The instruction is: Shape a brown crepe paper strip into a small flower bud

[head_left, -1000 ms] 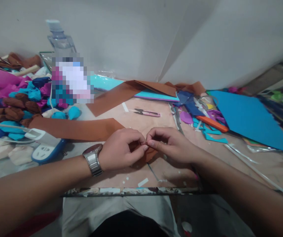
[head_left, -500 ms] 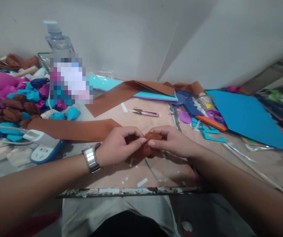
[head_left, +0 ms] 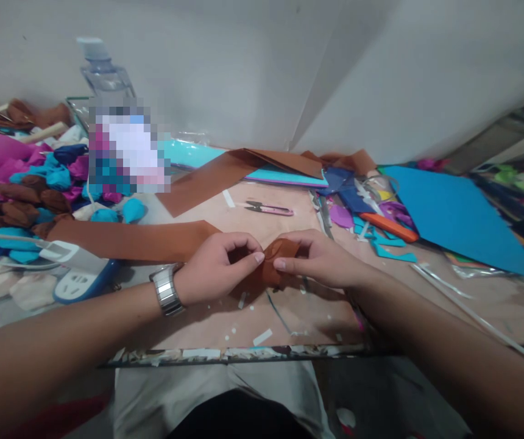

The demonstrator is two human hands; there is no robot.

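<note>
Between both hands a small folded piece of brown crepe paper [head_left: 276,268] is held above the table. My left hand [head_left: 225,265], with a silver watch [head_left: 167,291] on its wrist, pinches the paper's left edge between thumb and forefinger. On the other side my right hand [head_left: 321,259] grips it, thumb on the near face and fingers behind. A long brown paper strip [head_left: 138,239] lies to the left of my left hand. Beyond the hands rest pink-handled thread snips [head_left: 269,209], and a second brown strip [head_left: 216,178] bends across the table farther back.
Brown, blue and pink wrapped bundles [head_left: 28,189] crowd the left, beside a white plug on a power strip [head_left: 79,283] and a bottle [head_left: 106,76]. To the right lie an orange cutter [head_left: 390,227], blue scraps and a blue sheet [head_left: 458,213]. A wall stands behind.
The brown paper between my fingers now looks flatter and more spread out, with its upper right corner raised. Both hands stay in nearly the same place.
</note>
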